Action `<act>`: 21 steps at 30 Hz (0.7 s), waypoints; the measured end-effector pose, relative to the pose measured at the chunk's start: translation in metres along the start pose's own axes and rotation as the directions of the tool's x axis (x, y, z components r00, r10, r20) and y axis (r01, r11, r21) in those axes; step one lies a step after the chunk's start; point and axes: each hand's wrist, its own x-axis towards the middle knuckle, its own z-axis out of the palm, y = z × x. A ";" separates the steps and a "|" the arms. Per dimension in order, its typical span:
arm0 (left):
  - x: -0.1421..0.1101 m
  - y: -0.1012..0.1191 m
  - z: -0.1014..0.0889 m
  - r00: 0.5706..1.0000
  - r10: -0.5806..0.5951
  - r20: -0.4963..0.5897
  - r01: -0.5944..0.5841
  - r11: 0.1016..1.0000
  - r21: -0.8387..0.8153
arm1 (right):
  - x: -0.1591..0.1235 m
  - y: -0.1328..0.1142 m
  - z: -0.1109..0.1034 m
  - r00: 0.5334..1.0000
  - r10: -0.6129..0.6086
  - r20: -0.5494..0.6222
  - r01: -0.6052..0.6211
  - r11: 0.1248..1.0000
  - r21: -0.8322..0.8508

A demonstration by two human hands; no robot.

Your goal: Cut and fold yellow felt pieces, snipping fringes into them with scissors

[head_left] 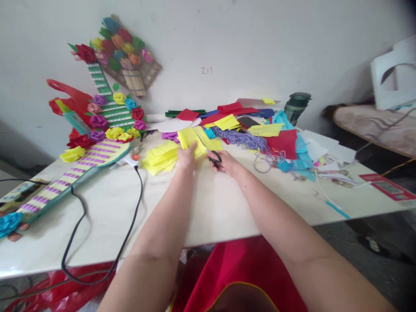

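My left hand (187,157) is closed on a folded piece of yellow crepe paper (187,137), holding it above the table. In my right hand (226,163) is a pair of scissors (214,158) with black handles, my fingers wrapped around the grips. The blades point up and to the left, at the right edge of the held paper; whether they are cutting into it I cannot tell. More yellow crepe paper (159,157) lies in a loose pile just left of my left hand.
A heap of purple yarn (243,139) and coloured paper lies behind and right of my hands. At left stand a striped panel (74,175) with paper flowers and a black cable (140,190). A dark green bottle (297,107) stands at the back right.
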 end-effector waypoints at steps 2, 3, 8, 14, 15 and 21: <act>0.000 -0.001 0.001 1.000 -0.003 0.009 0.003 1.000 -0.001 | 0.000 0.000 0.000 1.000 0.001 -0.007 -0.001 1.000 0.006; 0.000 -0.002 0.001 1.000 -0.004 0.013 0.004 1.000 -0.002 | 0.000 0.000 0.001 1.000 0.001 -0.011 -0.001 1.000 0.007; -0.002 -0.003 0.002 1.000 -0.007 0.030 0.007 1.000 -0.020 | -0.002 -0.004 0.003 0.999 0.014 -0.036 -0.014 1.000 0.007; -0.004 0.001 0.001 0.999 -0.023 0.022 0.022 1.000 0.017 | -0.001 -0.002 0.003 0.999 -0.002 -0.048 0.002 1.000 0.007; -0.005 0.001 0.001 1.000 -0.021 0.022 0.021 1.000 0.022 | -0.001 -0.001 0.003 0.999 -0.007 -0.047 0.007 1.000 0.008; -0.003 0.001 0.002 1.000 -0.024 0.003 0.024 0.999 0.031 | 0.004 0.005 0.001 0.998 -0.043 -0.045 0.044 0.999 0.004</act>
